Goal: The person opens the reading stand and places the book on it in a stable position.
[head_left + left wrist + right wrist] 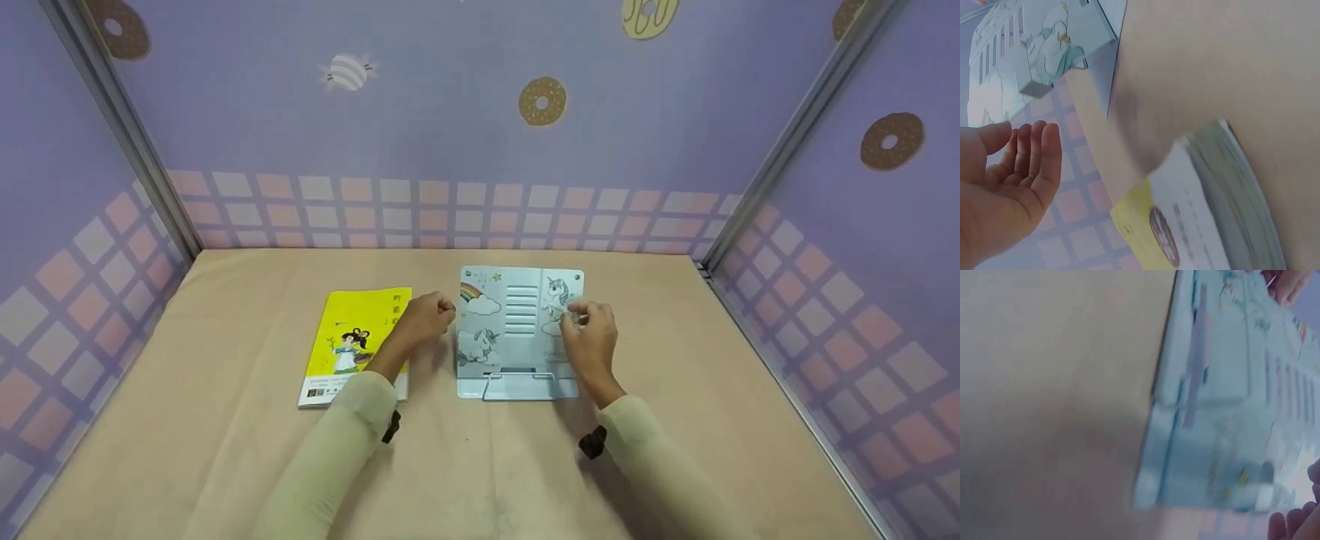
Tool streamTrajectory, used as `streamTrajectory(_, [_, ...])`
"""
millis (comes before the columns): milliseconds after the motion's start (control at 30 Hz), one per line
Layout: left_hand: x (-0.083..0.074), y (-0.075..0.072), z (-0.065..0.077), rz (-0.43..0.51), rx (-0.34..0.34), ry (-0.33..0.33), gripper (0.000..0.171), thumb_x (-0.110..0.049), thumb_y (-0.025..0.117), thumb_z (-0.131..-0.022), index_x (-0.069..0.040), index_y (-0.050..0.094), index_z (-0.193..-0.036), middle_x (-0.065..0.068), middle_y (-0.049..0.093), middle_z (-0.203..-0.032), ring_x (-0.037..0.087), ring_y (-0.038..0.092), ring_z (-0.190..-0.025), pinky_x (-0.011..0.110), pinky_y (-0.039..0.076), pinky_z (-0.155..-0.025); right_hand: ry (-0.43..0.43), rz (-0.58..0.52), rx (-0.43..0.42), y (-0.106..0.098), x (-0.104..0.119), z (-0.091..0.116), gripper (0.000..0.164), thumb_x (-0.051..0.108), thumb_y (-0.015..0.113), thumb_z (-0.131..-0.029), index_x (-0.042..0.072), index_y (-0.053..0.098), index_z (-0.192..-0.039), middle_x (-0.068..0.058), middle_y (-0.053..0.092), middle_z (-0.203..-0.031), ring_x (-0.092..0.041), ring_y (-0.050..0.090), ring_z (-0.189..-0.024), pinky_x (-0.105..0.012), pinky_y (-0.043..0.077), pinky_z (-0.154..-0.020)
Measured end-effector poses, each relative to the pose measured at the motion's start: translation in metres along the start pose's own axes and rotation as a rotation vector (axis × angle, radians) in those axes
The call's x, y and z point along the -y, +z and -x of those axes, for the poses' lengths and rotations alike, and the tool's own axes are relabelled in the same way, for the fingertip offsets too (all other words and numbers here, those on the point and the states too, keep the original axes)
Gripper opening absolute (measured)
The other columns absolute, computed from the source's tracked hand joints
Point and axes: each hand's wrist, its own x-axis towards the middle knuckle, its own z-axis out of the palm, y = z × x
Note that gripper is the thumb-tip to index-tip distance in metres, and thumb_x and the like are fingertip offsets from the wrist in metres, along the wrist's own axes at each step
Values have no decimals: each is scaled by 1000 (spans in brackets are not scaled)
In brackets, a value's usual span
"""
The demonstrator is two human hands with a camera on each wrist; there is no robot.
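Nearest us, two pale sleeves come in over the table, a dark device at each wrist. Next out, left of centre, we have a yellow-and-white book lying flat, cover up, its long axis running away from the person and leaning slightly right. The left arm passes over its right side.

Beside it, apart across a strip of table, the unicorn-printed stand; a wire bar crosses its near ledge. The panel seems to lean back; we cannot read the angle.

At the stand's left edge, the left grip: fingers loosely bent, palm hollow, holding nothing. Contact with the edge we cannot confirm. At the right edge, the right grip, fingertips overlapping the panel; the right wrist view crops it, so we cannot tell whether it pinches.

The relation we judge decisive: the stand lies between both grips, roughly level with them, while the book lies left of the left grip and slightly towards the person, so that grip is nearer to it.

Farthest, a lilac wall.
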Motion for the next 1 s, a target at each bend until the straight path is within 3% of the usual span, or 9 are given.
streamTrajectory(133, [20,-19,5,-72,-35,25,19,-20,52,-96,-9,61,-108,9,62,-103,21,55,-90,30,48,-79,-153,-34,24,19,31,8,10,12,67,-83,6,67,-92,-8,60,-90,-20,59,-81,-30,50,-71])
streamTrajectory(233, [37,-38,11,-113,-55,-6,26,-21,49,-96,-7,61,-115,10,63,-112,21,55,-92,31,48,-80,-178,-74,97,33,52,13,11,12,67,-84,7,66,-94,-5,62,-87,-16,60,-78,-29,52,-70])
streamTrajectory(400, [62,-71,26,-119,-114,-120,34,-19,44,-96,-4,58,-123,14,61,-122,25,58,-94,34,49,-78,-134,-154,263,54,77,23,18,17,66,-87,9,65,-102,0,65,-87,-11,60,-77,-24,51,-67])
streamTrajectory(533, [84,-93,40,-151,-148,-213,38,-15,41,-96,0,55,-127,19,57,-129,29,56,-104,40,49,-88,-117,-204,403,69,91,39,21,20,64,-89,10,64,-108,0,68,-91,-11,63,-80,-24,52,-69])
streamTrajectory(667, [104,-111,51,-136,-117,-368,45,-15,40,-94,4,46,-134,23,48,-138,34,49,-115,46,44,-100,-86,-204,554,82,105,56,30,25,62,-91,15,63,-119,1,70,-105,-10,66,-92,-24,54,-81])
streamTrajectory(800, [113,-122,61,-86,-45,-511,56,-17,39,-94,6,31,-144,26,34,-149,40,39,-132,53,33,-111,-39,-181,705,94,118,70,41,29,61,-92,16,57,-131,-1,67,-120,-11,66,-102,-27,53,-89])
streamTrajectory(900, [114,-123,68,-38,-2,-583,61,-18,38,-93,8,24,-146,27,32,-149,39,38,-127,52,33,-111,-7,-155,805,102,124,79,48,30,61,-91,14,53,-136,-3,64,-128,-14,65,-107,-31,53,-91])
streamTrajectory(1000, [115,-121,73,-22,2,-627,50,-15,39,-91,8,37,-135,24,48,-121,31,47,-100,41,47,-88,48,-146,886,109,128,86,54,32,62,-90,11,50,-138,-5,62,-131,-17,64,-111,-34,52,-93])
